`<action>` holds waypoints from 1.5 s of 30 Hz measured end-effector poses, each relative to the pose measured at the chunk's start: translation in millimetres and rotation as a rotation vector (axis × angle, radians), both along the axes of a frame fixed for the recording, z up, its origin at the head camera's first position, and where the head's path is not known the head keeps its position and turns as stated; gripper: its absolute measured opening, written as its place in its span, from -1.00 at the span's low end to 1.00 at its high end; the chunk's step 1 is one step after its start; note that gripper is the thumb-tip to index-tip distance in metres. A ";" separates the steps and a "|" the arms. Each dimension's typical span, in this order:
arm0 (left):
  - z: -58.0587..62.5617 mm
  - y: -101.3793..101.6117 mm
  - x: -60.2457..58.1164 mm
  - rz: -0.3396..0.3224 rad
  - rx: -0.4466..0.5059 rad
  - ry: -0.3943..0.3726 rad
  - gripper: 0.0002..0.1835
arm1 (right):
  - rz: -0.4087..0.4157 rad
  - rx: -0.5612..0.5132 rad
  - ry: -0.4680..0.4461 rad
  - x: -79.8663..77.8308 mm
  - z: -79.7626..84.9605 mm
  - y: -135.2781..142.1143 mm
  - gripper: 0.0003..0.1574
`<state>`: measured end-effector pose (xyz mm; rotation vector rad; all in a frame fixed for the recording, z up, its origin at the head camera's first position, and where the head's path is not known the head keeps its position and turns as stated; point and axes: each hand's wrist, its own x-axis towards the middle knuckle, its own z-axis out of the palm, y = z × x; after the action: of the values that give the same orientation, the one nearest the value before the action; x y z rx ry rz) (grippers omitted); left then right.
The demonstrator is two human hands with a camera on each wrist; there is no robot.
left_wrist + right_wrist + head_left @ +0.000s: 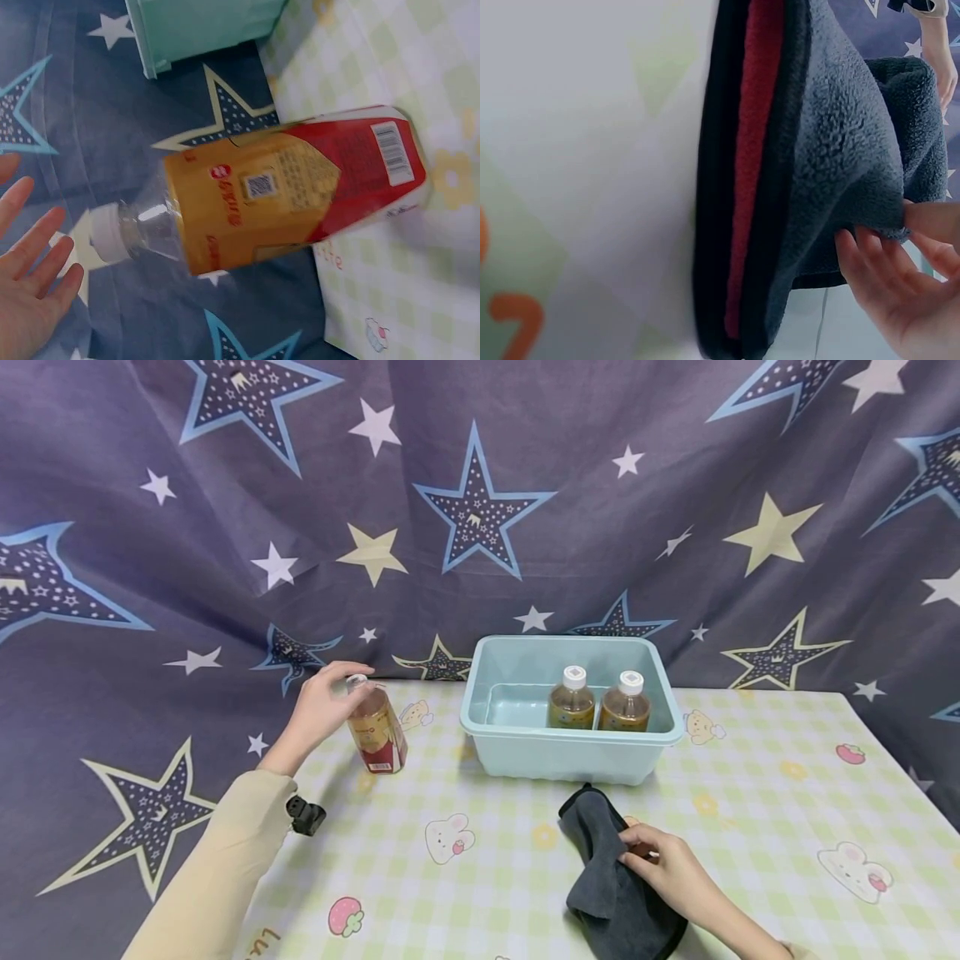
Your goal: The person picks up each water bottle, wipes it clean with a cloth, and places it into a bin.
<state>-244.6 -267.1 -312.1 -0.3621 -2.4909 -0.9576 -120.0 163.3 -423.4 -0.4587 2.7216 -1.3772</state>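
A drink bottle (377,735) with a white cap and a gold-and-red label stands on the table at the left. My left hand (327,703) is beside its top; in the left wrist view the fingers (51,259) are spread and apart from the white cap (109,233). On the right, my right hand (667,868) pinches a dark grey cloth (611,893) between thumb and fingers. The right wrist view shows the fleecy cloth (840,142) with black edging and a red strip along one side. Part of it lies on the table.
A light blue plastic bin (562,756) sits at the back middle of the table. Two capped bottles, a left one (572,702) and a right one (626,706), stand in its right half. Behind the table hangs a star-patterned curtain (562,585). A checked tablecloth (495,893) covers the table.
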 end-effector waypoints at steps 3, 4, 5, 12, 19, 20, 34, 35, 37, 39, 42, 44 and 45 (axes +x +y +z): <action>-4.7 -4.9 -1.6 0.015 0.016 -0.007 -0.73 | -0.002 -0.003 -0.002 0.0 -0.4 -0.1 -0.82; -6.1 -6.1 -2.0 0.020 0.019 -0.015 -0.71 | -0.002 -0.003 -0.002 0.1 -0.5 -0.1 -0.82; -7.5 -7.3 -2.4 0.022 0.018 -0.021 -0.70 | -0.003 -0.002 -0.001 0.2 -0.6 -0.1 -0.82; -18.3 -12.3 -7.4 0.021 0.012 -0.054 -0.62 | 0.000 -0.006 -0.012 0.4 -0.9 -0.1 -0.83; -26.5 -14.1 -12.1 0.020 -0.018 -0.074 -0.51 | 0.011 -0.018 -0.017 1.1 -1.3 0.3 -0.83; -27.5 -14.4 -12.4 0.022 -0.023 -0.080 -0.50 | 0.013 -0.020 -0.015 1.3 -1.3 0.3 -0.82; -39.3 -14.7 -12.8 0.041 0.004 -0.018 -0.57 | 0.009 -0.024 -0.009 1.6 -2.4 0.0 -0.81; -39.3 -14.3 -12.6 0.042 0.010 -0.009 -0.59 | 0.009 -0.023 -0.009 1.6 -2.5 0.0 -0.81; -39.0 -13.3 -12.0 0.043 0.021 0.011 -0.61 | 0.008 -0.023 -0.008 1.6 -2.5 0.0 -0.81; -38.2 -12.3 -11.4 0.047 0.022 0.034 -0.64 | 0.008 -0.024 -0.007 1.5 -2.3 0.0 -0.82; -37.4 -11.4 -11.0 0.059 0.026 0.049 -0.66 | 0.009 -0.027 -0.007 1.4 -1.8 0.1 -0.84; -37.1 -11.2 -10.9 0.065 0.033 0.048 -0.66 | 0.010 -0.027 -0.006 1.3 -1.6 0.2 -0.84; -37.0 -11.1 -10.7 0.065 0.037 0.045 -0.66 | 0.011 -0.028 -0.006 1.3 -1.6 0.2 -0.84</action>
<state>-255.3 -278.2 -349.2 -0.2860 -2.4255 -0.9578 -118.7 163.5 -425.0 -0.4694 2.6940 -1.4130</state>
